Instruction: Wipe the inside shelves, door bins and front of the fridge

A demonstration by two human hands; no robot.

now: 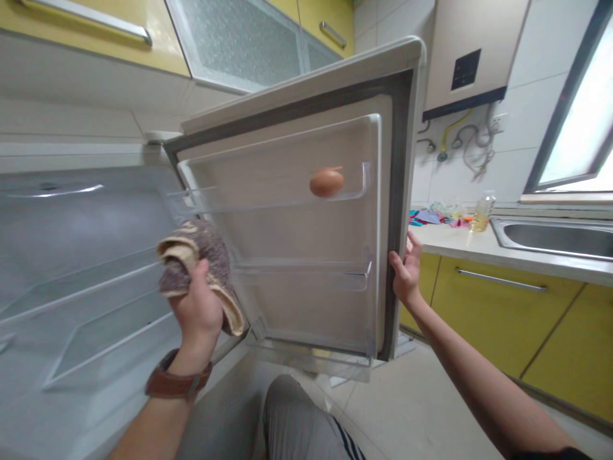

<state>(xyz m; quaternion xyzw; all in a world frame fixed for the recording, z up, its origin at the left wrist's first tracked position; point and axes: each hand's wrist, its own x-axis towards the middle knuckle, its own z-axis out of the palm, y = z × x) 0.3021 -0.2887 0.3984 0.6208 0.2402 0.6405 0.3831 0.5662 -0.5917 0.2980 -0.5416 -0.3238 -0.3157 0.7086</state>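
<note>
A bunched brown cloth (211, 246) with a tan edge is gripped in my left hand (198, 306), in front of the hinge side of the open fridge door (306, 236). My right hand (407, 271) holds the door's free edge, thumb on the inner side and fingers around the outside. A brown egg (327, 183) sits in the upper clear door shelf (272, 203). Below it is a second clear shelf (306, 278), with another at the door's bottom. To the left, the fridge interior (86, 255) shows glass shelves.
Yellow upper cabinets (330, 32) overhang the door. On the right, a counter (445, 239) carries a bottle of yellowish liquid (481, 214), colourful cloths or packets (426, 217) and a steel sink (560, 239). A water heater (469, 57) hangs on the wall. My knee is below the door.
</note>
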